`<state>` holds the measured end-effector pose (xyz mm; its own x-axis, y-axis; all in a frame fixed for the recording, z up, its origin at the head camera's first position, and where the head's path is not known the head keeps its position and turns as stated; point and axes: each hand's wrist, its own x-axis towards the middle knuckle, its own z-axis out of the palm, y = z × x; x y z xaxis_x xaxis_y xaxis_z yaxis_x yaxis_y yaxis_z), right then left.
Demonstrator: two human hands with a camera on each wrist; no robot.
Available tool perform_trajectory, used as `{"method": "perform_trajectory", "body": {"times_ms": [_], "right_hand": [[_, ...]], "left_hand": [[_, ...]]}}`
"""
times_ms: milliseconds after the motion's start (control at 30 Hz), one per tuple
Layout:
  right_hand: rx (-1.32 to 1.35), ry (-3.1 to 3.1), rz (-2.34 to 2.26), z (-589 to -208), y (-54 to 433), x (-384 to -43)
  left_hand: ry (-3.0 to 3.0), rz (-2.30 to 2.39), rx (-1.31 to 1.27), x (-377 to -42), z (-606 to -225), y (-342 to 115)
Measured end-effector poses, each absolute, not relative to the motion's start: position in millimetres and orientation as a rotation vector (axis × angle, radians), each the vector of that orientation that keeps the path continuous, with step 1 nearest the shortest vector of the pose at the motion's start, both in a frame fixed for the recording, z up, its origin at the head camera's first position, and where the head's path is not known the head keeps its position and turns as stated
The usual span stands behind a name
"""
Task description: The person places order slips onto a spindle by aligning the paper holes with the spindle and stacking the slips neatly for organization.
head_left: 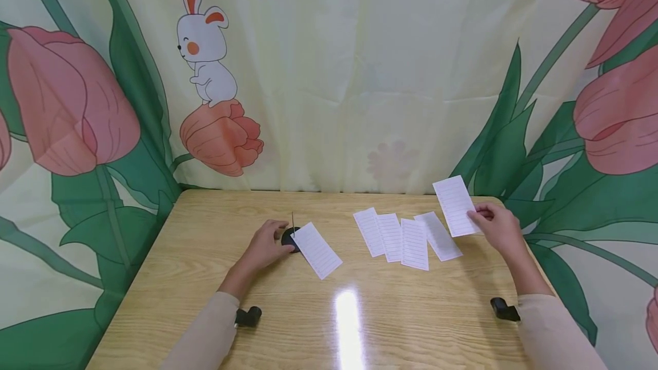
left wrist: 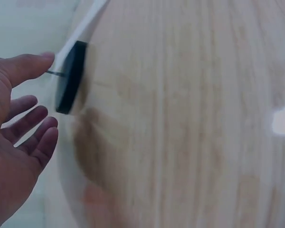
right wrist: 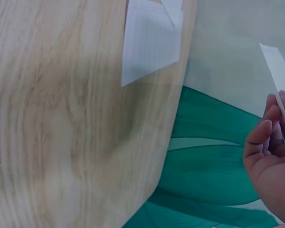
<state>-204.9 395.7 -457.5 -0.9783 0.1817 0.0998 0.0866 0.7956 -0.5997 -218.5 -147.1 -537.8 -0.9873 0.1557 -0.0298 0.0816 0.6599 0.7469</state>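
A bill spike with a thin upright needle and a round black base [head_left: 288, 238] stands at the table's left middle. My left hand [head_left: 268, 243] has thumb and fingers curled about the base's left side; the left wrist view shows the base [left wrist: 71, 78] close to the fingertips. A white lined paper slip [head_left: 317, 251] has its upper corner over the base; whether the needle pierces it, I cannot tell. My right hand [head_left: 496, 222] pinches another lined slip [head_left: 454, 205] by its edge, raised above the table's far right. In the right wrist view that slip [right wrist: 278, 71] appears nearly edge-on.
Several more paper slips [head_left: 414, 245] lie in an overlapping, fanned row right of the table's middle. The wooden table [head_left: 411, 313] ends at a curtain [head_left: 319, 73] printed with tulips and a rabbit. Black wrist devices [head_left: 249, 317] sit by both sleeves.
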Motion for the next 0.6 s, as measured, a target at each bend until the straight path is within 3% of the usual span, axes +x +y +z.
{"method": "perform_trajectory", "body": {"times_ms": [600], "right_hand": [[0.005, -2.89, 0.961, -429, 370, -211]], "left_hand": [[2.814, 1.427, 0.266, -217, -474, -163]]}}
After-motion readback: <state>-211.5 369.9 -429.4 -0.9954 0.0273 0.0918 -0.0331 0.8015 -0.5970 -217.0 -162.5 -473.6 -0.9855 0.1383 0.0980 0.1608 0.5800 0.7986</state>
